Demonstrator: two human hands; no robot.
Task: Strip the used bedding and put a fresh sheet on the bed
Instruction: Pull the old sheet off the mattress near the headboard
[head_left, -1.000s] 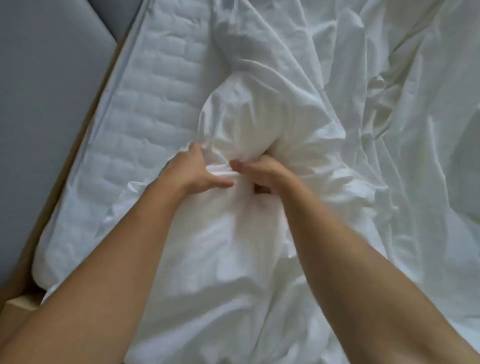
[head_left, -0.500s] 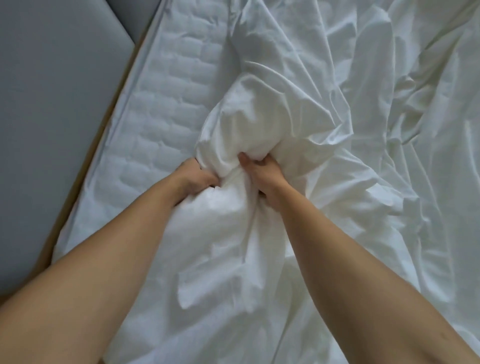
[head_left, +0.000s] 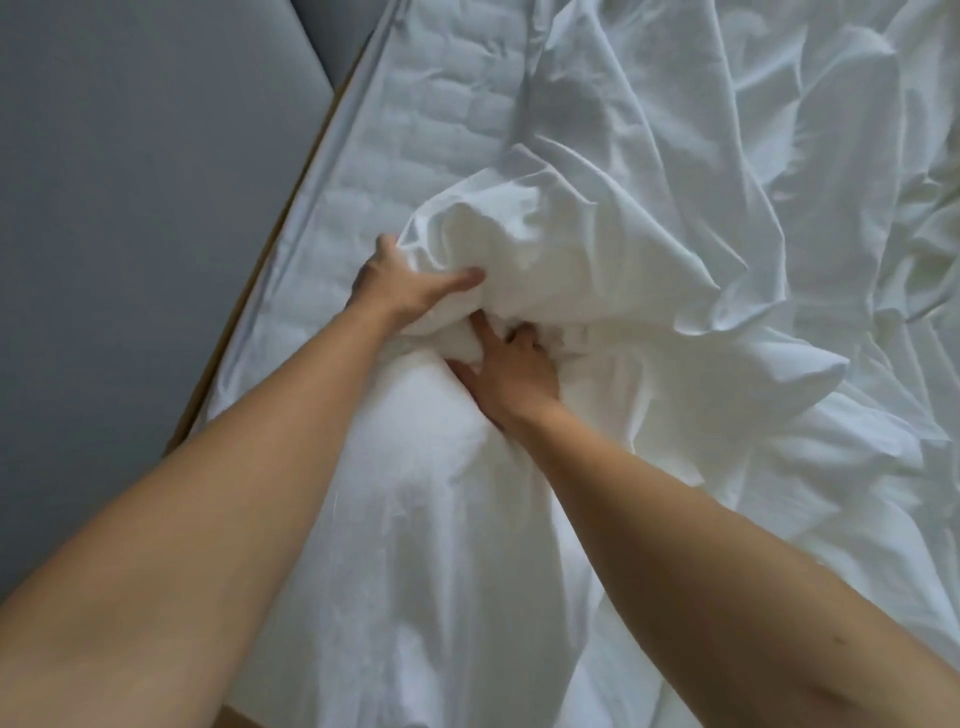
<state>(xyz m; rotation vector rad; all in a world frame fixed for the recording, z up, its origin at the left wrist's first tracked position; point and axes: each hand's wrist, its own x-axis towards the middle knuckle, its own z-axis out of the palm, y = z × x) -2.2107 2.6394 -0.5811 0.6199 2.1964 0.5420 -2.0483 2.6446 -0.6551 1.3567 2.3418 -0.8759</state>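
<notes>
From the head view we look down on a white sheet (head_left: 571, 249) lying loose and heavily creased over the right and near parts of the bed. A thick wad of it is gathered just ahead of our arms. Our left hand (head_left: 405, 286) clasps the left flank of that wad. Its thumb is pressed over the front and its fingers (head_left: 387, 244) curl round the far side, mostly hidden by cloth. Our right hand (head_left: 511, 371) sits just beside it, lower and nearer to us. One finger lies straight along a fold and the rest are curled down into the cloth, gripping it.

We judge the hands are placed close together so the slack collects into one bundle that can be lifted or dragged, rather than trailing in separate folds. This looks like the stripping stage.

The sheet is thin, matte and soft, with sharp ridges fanning out from the grip towards the right. At the upper left it has come away from the quilted mattress (head_left: 441, 119), which shows bare there. Along that side runs the wooden frame (head_left: 311, 171), then a grey surface (head_left: 130, 208).
</notes>
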